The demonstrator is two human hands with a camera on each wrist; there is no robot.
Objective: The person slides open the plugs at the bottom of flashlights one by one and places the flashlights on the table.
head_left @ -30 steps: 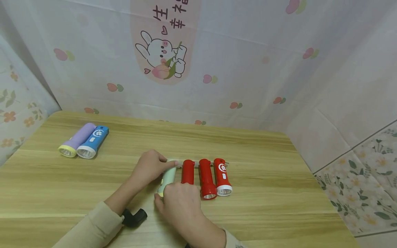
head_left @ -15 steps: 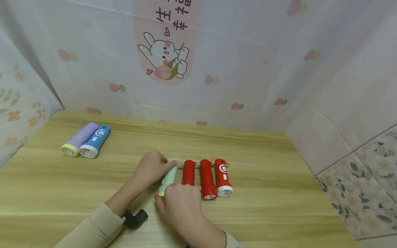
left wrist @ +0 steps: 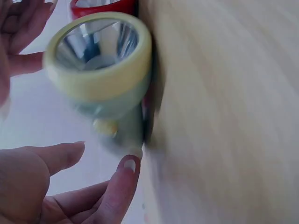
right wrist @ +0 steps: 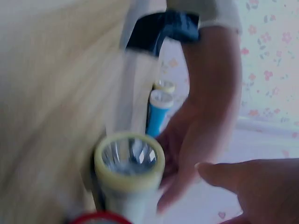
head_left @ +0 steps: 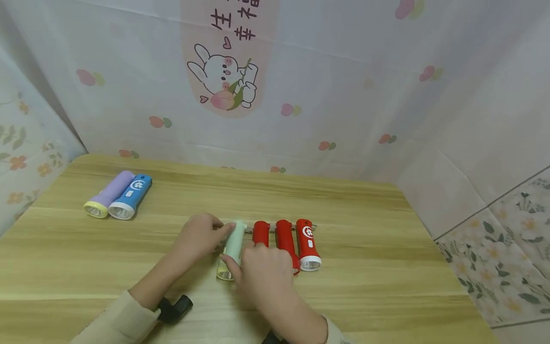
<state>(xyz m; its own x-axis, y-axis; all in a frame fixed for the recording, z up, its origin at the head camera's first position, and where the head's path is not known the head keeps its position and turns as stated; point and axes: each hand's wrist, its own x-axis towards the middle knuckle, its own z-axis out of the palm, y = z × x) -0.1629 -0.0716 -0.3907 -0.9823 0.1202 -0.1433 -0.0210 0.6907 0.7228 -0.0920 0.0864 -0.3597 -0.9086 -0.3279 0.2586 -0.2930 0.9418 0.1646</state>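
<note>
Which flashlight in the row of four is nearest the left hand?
The pale green cylindrical flashlight with the yellow rim, at the row's left end beside the left hand; the other three are red.

bare left hand (head_left: 197, 234) and bare right hand (head_left: 266, 270), sleeved in beige
the left sleeve (head_left: 120, 319) is finished with a broad, creased cuff (head_left: 141, 309), and a black, bent, round-ended fitting (head_left: 176, 309) is worn beside it. the right sleeve (head_left: 333, 335) is marked with something dark, too small to be read; a second black piece (head_left: 272, 338) is only partly seen.
</note>
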